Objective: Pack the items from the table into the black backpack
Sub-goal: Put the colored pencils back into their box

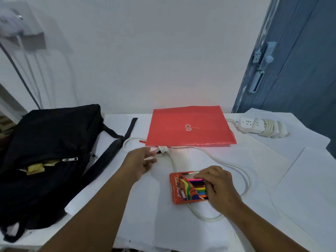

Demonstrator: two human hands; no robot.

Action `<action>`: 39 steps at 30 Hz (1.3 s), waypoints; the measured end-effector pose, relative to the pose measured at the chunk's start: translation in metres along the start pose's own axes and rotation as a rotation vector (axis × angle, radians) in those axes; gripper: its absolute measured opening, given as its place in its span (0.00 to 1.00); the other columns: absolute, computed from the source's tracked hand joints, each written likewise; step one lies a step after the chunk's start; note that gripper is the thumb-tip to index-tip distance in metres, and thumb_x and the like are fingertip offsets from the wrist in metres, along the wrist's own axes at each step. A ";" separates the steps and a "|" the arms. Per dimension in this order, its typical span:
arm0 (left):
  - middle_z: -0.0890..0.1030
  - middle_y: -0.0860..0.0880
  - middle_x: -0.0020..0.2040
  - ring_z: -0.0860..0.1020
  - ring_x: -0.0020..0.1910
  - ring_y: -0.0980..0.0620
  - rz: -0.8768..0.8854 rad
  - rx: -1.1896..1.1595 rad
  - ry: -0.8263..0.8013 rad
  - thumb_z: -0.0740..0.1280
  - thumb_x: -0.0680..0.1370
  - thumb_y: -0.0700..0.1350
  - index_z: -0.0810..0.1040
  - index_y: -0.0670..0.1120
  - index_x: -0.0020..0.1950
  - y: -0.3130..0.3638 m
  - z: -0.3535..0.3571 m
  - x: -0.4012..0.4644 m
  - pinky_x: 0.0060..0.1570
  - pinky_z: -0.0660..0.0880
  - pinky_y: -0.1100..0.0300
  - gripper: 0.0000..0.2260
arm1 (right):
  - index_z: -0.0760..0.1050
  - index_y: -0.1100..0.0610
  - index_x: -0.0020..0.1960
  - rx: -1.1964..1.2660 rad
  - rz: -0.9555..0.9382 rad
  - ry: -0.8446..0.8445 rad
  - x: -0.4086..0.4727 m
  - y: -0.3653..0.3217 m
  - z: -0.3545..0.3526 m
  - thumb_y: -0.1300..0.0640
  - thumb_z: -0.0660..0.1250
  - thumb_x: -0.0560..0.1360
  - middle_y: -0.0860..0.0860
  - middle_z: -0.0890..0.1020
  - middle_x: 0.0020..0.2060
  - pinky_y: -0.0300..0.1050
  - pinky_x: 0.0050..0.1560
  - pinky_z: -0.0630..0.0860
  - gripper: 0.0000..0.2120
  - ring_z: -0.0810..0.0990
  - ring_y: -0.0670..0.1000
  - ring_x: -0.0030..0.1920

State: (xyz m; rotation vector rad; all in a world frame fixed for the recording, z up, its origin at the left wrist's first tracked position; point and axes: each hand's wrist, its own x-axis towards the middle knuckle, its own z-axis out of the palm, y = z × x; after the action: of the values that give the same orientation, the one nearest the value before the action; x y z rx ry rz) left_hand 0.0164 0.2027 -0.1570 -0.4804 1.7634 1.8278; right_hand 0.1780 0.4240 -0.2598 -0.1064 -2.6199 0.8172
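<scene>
The black backpack [49, 153] lies on the table [209, 224], unzipped; right of it your left hand [141, 163] hovers open, and farther right your right hand [219, 186] grips the coloured-pencil box [183, 188] (fingers curled over it).

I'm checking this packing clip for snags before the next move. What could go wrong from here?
The pencil box lies on the white cord, so lifting it may drag or catch the cord. The box looks open on the side under the right hand; tilting it could spill pencils. The backpack shows only a narrow zipper gap, probably too tight for the red folder.
</scene>
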 end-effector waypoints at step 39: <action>0.79 0.53 0.46 0.75 0.49 0.47 0.674 1.534 0.490 0.63 0.75 0.39 0.81 0.55 0.46 0.060 -0.065 0.053 0.49 0.60 0.53 0.12 | 0.77 0.41 0.58 0.080 0.049 0.001 0.001 0.004 0.000 0.64 0.60 0.74 0.37 0.80 0.47 0.55 0.50 0.78 0.22 0.79 0.43 0.52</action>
State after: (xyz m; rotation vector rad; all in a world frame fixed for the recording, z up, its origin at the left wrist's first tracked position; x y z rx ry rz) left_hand -0.0694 0.1461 -0.1461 0.3818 3.2068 0.1232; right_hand 0.1767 0.4271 -0.2617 -0.1496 -2.5896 0.9371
